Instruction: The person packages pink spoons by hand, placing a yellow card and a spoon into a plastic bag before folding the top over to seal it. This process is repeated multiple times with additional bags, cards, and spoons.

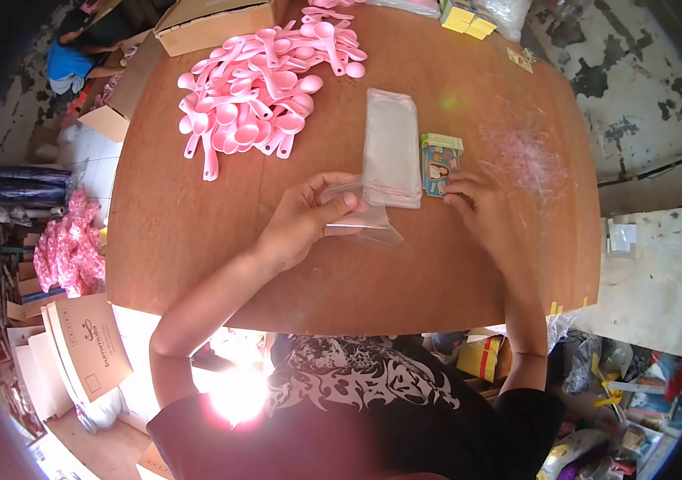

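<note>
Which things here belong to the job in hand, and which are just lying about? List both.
Seem part of the job:
- clear bag in the left hand
- stack of bags
- small box by the right hand
- pink spoons, probably

Seem just lying about:
- pink bundle
- cardboard carton, lower left

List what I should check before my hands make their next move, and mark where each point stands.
1. Clear bag held: ok, between the thumb and fingers of the left hand.
2. Mouth of that bag open: cannot tell; the film is too see-through.
3. Right hand gripping the small box: cannot tell; its fingers are at the box's near end.
4. More bags close by: ok, a stack of clear bags lies just beside the left hand.
5. Pink spoons in neat order: not ok, they lie in a jumbled pile on the table.
</note>
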Demonstrator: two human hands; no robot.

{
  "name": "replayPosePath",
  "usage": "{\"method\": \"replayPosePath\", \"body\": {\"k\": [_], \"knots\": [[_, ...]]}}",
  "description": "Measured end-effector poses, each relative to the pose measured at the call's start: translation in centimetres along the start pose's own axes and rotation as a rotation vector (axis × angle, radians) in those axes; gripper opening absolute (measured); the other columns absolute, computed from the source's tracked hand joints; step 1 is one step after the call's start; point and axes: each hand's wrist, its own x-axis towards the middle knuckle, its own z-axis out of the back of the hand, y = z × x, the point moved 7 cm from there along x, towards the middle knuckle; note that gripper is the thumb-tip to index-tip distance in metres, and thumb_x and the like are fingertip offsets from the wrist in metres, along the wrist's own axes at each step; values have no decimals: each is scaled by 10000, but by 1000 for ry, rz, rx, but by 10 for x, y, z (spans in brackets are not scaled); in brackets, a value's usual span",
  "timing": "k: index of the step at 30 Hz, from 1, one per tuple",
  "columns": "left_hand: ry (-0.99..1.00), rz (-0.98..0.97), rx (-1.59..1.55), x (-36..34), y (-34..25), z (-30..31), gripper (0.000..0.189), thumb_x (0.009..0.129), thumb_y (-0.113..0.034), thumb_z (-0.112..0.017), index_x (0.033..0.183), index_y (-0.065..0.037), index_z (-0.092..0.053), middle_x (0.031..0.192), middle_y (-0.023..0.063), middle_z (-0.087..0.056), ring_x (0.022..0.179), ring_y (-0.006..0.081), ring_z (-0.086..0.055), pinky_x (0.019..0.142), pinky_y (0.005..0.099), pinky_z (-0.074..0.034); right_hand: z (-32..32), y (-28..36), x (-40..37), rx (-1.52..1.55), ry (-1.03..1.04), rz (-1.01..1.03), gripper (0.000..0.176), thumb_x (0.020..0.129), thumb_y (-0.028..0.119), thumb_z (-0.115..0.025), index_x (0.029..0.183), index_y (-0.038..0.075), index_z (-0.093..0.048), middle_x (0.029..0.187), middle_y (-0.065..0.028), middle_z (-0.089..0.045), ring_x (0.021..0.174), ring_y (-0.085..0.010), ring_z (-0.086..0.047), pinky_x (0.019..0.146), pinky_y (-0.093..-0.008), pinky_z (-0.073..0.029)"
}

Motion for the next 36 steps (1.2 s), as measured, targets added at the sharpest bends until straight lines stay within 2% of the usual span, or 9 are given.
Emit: {"method": "replayPosePath", "body": {"k": [9, 12, 14, 15, 20, 27, 30, 33, 36], "knots": [[62, -94, 165, -5, -15, 4, 733, 833, 50, -699, 1445, -12, -300, 1006, 175, -705, 941, 197, -691, 868, 308, -553, 17, 18, 5, -133, -53, 144, 170, 804, 32, -706, 972, 14, -691, 931, -152, -680, 814, -324, -652, 704, -362, -535], [49, -66, 301, -11, -26, -2, 799, 817, 57, -716, 1471, -2, -261, 967, 163, -714, 925, 182, -693, 841, 290, -546, 53, 54, -1, -216, -331, 95, 119, 856, 38, -675, 964, -12, -679, 875, -141, -687, 767, -257, -666, 669, -329, -528], [101, -67, 335, -12, -28, -8, 817, 817, 56, -717, 1481, 0, -244, 963, 157, -714, 918, 174, -693, 825, 282, -544, 57, 50, -7, 334, -409, -13, 118, 916, 76, -643, 935, -39, -666, 845, -95, -684, 744, -147, -648, 649, -278, -510], [160, -68, 364, -13, -27, -13, 835, 818, 55, -717, 1491, 2, -226, 959, 151, -715, 910, 167, -693, 810, 274, -542, 55, 55, -6, 338, -410, -19, 118, 916, 76, -643, 935, -39, -666, 845, -95, -684, 744, -147, -648, 649, -278, -510], [266, -111, 525, -17, -24, -27, 841, 821, 57, -712, 1499, -6, -217, 950, 134, -720, 890, 154, -692, 752, 264, -546, 19, 73, 14, 750, -185, -38, 158, 936, 120, -644, 931, -36, -667, 823, -43, -665, 710, -75, -599, 636, -225, -477], [252, 11, 755, -27, -47, -34, 833, 826, 66, -678, 1514, -41, -219, 1010, 138, -714, 958, 144, -669, 787, 259, -537, 1, 71, 16, 504, 61, 22, 146, 930, 129, -650, 927, -13, -684, 789, -33, -666, 713, -69, -597, 644, -222, -478], [324, -167, 757, -21, -47, -43, 837, 819, 61, -680, 1514, -46, -227, 1022, 148, -719, 961, 145, -673, 785, 263, -535, 16, 71, 14, 645, -169, 23, 145, 923, 129, -659, 930, -12, -689, 788, -40, -671, 713, -69, -595, 637, -221, -472], [328, -65, 723, -23, -51, -44, 825, 826, 46, -681, 1513, -46, -235, 1004, 137, -725, 952, 152, -679, 788, 279, -535, 20, 62, 17, 647, -241, 77, 145, 919, 127, -666, 942, -14, -688, 790, -45, -674, 707, -70, -594, 635, -224, -470], [299, -142, 801, -20, -55, -38, 824, 824, 34, -692, 1512, -62, -249, 973, 119, -727, 936, 152, -683, 780, 288, -537, 16, 62, 14, 524, -44, 12, 143, 916, 128, -671, 948, -10, -687, 795, -44, -677, 709, -73, -595, 637, -229, -473]]}}
